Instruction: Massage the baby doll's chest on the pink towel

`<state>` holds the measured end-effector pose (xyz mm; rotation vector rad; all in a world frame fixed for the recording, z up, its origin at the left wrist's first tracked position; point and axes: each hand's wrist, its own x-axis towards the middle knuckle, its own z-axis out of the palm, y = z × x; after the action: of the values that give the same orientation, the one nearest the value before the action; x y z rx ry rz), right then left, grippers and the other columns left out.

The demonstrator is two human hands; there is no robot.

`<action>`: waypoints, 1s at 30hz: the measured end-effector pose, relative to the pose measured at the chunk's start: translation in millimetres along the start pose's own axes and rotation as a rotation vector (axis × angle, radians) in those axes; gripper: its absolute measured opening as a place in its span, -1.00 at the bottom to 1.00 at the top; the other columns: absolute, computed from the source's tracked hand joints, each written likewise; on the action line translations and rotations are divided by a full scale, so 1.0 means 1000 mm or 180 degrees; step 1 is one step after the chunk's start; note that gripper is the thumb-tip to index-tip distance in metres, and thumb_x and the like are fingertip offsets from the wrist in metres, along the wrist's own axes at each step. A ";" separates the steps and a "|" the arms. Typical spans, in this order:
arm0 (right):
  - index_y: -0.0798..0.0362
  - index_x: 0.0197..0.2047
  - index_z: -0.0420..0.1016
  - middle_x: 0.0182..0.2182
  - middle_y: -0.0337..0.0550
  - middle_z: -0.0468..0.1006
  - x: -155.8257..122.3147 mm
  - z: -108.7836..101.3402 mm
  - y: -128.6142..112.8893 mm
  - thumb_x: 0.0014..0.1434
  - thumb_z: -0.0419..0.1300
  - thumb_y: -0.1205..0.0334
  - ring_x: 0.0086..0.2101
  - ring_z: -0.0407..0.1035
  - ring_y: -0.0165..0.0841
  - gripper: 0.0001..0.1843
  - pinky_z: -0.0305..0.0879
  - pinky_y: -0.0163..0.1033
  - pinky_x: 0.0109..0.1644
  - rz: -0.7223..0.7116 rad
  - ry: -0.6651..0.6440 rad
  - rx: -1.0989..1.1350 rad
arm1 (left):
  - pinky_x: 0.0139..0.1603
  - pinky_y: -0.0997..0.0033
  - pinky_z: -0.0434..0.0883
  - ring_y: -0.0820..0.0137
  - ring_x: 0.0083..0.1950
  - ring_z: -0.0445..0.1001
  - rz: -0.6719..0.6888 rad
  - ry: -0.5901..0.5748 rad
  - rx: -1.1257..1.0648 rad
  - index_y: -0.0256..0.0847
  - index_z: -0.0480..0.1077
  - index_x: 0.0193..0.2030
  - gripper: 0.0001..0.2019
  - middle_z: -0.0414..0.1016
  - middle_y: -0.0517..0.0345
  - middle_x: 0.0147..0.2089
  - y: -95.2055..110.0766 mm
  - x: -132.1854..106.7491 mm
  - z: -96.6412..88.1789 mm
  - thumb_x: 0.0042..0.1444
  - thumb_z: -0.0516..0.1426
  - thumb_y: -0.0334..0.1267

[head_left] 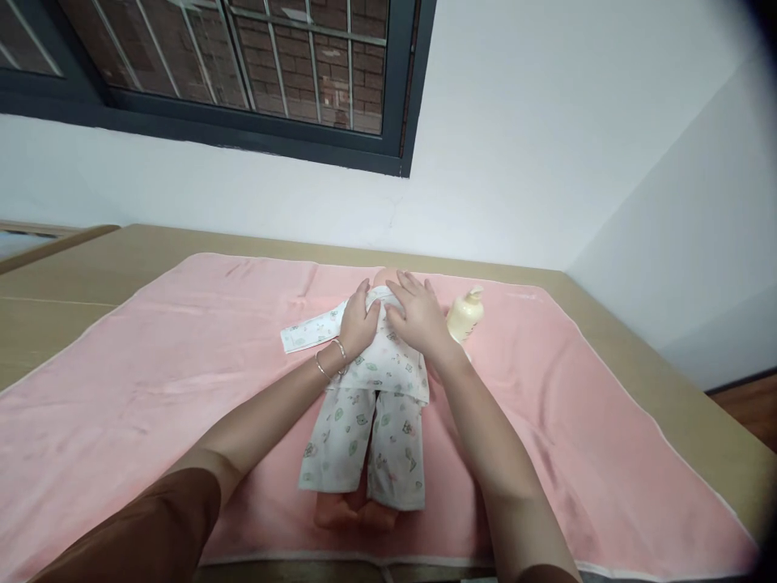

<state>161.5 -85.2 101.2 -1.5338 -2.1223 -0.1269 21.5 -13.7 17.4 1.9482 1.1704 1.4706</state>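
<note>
A baby doll (370, 421) in white printed pyjamas lies on a pink towel (151, 380), feet toward me and head away. My left hand (358, 322) rests on the doll's left shoulder, fingers curled over the pyjama top near the collar. Flat on the doll's right shoulder and upper chest lies my right hand (416, 317), fingers stretched out. One empty pyjama sleeve (309, 330) sticks out to the left. The doll's head is mostly hidden behind both hands.
A cream lotion bottle (464, 314) stands on the towel just right of my right hand. The towel covers a tan table (73, 267) set against a white wall under a dark-framed window (243, 73). Wooden floor (749, 405) shows at the right.
</note>
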 end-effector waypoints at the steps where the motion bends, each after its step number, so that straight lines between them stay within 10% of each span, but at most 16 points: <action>1: 0.06 0.34 0.27 0.40 0.03 0.15 -0.002 -0.013 0.003 0.34 -0.01 0.14 0.40 -0.04 -0.12 -0.46 -0.24 0.20 0.46 0.0008 0.0125 -0.0012 | 0.41 -0.07 0.19 0.12 0.39 0.27 -0.0059 -0.0025 -0.0306 -0.28 0.18 0.32 -0.46 0.29 -0.24 0.36 0.013 0.000 0.002 0.28 0.02 -0.05; 10: 0.27 0.44 0.00 0.45 0.29 -0.11 -0.013 -0.049 0.076 0.39 -0.17 -0.09 0.43 -0.26 0.09 -0.25 -0.24 0.32 0.41 0.1256 -0.0005 -0.0479 | 0.03 0.12 0.53 0.13 0.05 0.56 -0.3190 -0.1511 -0.4606 -0.34 0.33 0.06 -0.44 0.53 -0.26 -0.02 0.125 0.008 0.048 0.31 -0.15 0.13; 20: 0.37 0.40 0.10 0.36 0.38 0.15 -0.012 -0.040 0.080 0.41 -0.20 -0.05 0.39 -0.06 0.00 -0.27 -0.23 0.20 0.42 0.1224 -0.0578 -0.0818 | -0.05 0.21 0.49 0.21 -0.15 0.59 -0.3501 -0.1416 -0.5267 -0.29 0.42 -0.05 -0.46 0.58 -0.09 -0.20 0.129 0.006 0.077 0.35 -0.16 0.11; 30: 0.12 0.44 0.07 0.38 0.18 0.15 -0.015 -0.048 0.085 0.39 -0.17 -0.12 0.40 -0.07 -0.04 -0.30 -0.38 0.40 0.40 0.1448 -0.0492 -0.0316 | 0.18 0.09 0.44 0.13 0.19 0.50 -0.3569 -0.1683 -0.4281 -0.31 0.33 0.19 -0.45 0.46 -0.27 0.19 0.128 -0.016 -0.004 0.31 -0.12 0.06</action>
<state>259.0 -85.2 117.5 -2.1022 -1.8417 0.0491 63.2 -97.8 105.9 0.4553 0.4986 0.6300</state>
